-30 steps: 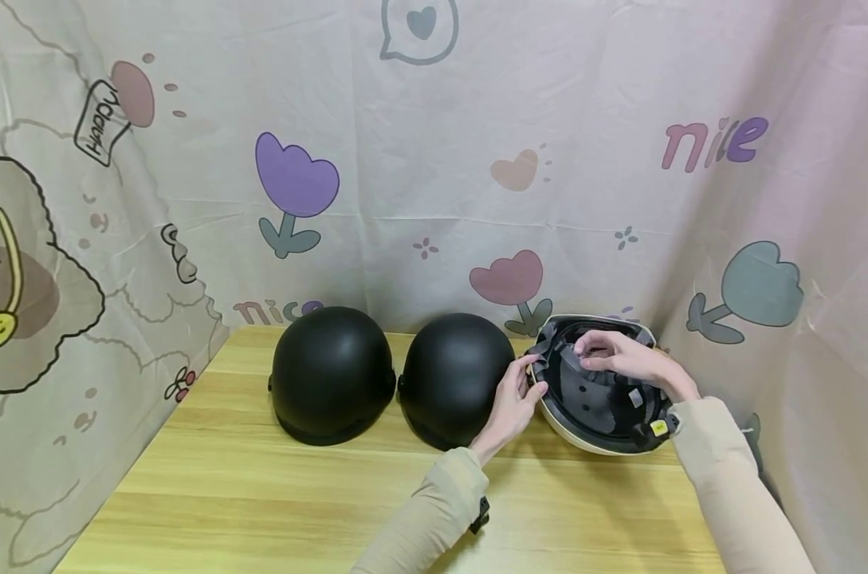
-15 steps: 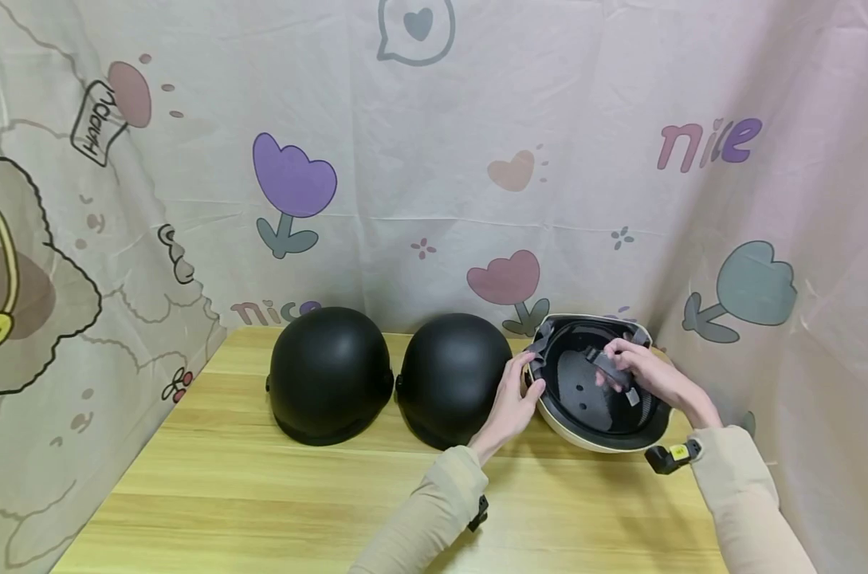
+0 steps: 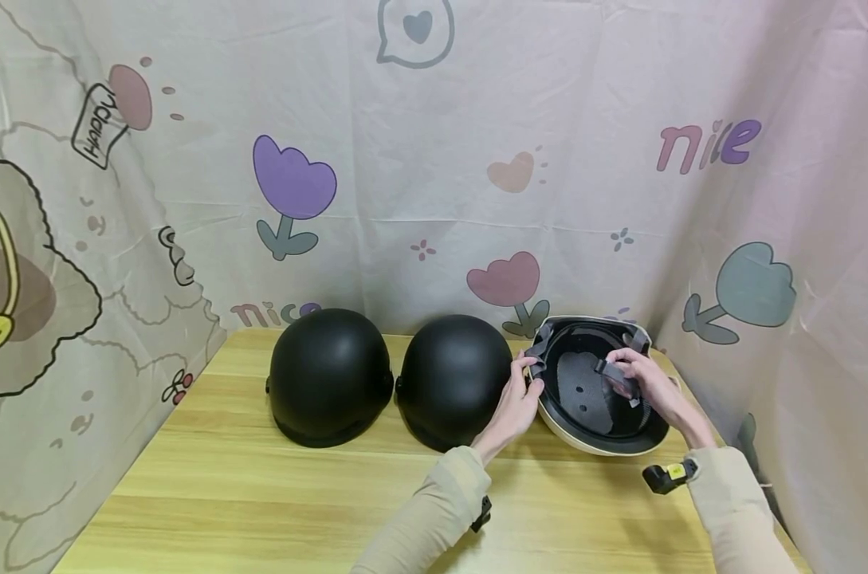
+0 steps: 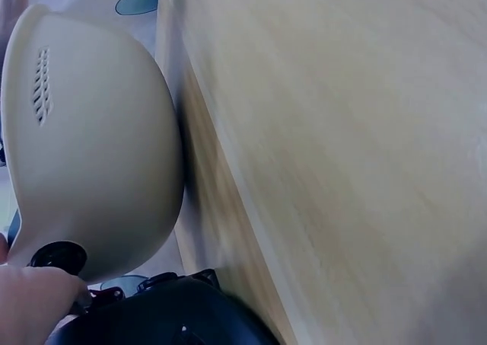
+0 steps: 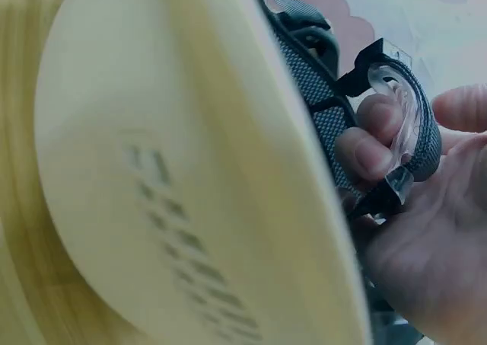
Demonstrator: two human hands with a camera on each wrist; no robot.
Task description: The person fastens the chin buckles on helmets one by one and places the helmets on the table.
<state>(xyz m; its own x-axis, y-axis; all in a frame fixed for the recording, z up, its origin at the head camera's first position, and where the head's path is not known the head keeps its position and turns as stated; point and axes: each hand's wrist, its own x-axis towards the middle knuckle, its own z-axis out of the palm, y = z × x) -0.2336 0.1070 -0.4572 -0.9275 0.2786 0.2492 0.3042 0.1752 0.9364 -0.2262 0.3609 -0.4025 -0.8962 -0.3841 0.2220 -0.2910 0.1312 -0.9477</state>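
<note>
A cream helmet lies upside down at the right of the table, its black padded inside facing up. My left hand grips its left rim, thumb on the outside; the left wrist view shows this thumb beside a round black fitting on the shell. Over the helmet's opening, my right hand holds a grey chin strap. Close up in the right wrist view, its fingers curl into the strap's loop, against a clear plastic piece. Part of the strap is hidden by the hand.
Two black helmets, one at the left and one in the middle, sit dome up in a row. The middle one stands close beside the cream helmet and my left hand. Behind the wooden table hangs a printed cloth.
My right hand has moved right and slightly down over the helmet, drawing the chin strap across the opening. My left hand stays on the left rim; the black helmets have not moved.
</note>
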